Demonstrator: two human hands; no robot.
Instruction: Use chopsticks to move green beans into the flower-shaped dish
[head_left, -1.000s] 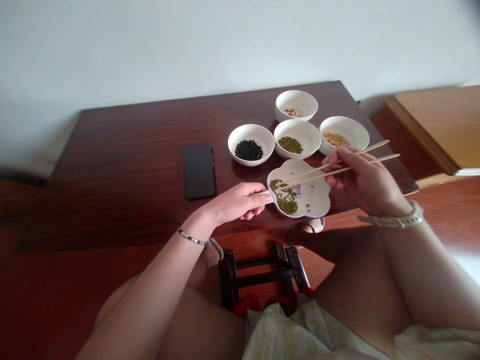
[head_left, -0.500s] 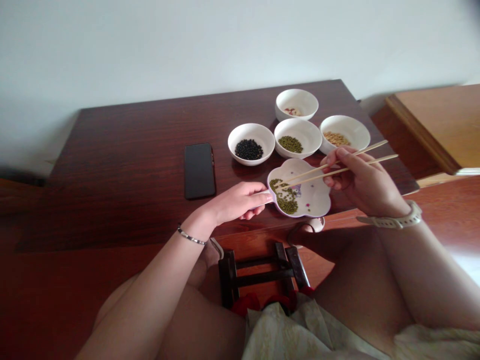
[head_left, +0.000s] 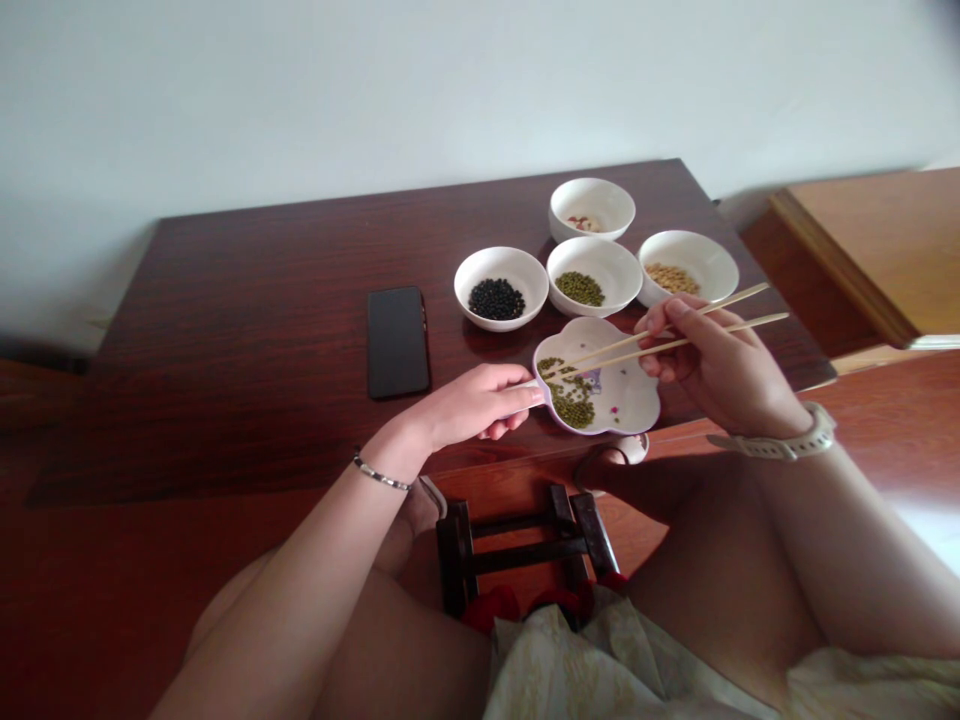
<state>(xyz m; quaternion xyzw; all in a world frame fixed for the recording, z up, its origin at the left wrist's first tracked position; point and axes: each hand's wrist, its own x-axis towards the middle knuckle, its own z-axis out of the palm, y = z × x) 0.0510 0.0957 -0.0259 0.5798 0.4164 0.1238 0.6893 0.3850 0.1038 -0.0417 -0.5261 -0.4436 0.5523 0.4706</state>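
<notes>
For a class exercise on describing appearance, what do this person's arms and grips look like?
Left arm: no visible sleeve, a slim dark-and-silver wrist bracelet, ungloved left grip. Right arm: no visible sleeve, a pale, perforated watch strap, ungloved right grip.

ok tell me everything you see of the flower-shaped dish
The flower-shaped dish is pale, with a purplish scalloped rim and a purple figure inside; it looks like ceramic or plastic. The left hand grips its handle. It faces up at the near edge of the table; I can't tell if it rests there. Green beans lie toward its handle, chopsticks reaching among them.
</notes>
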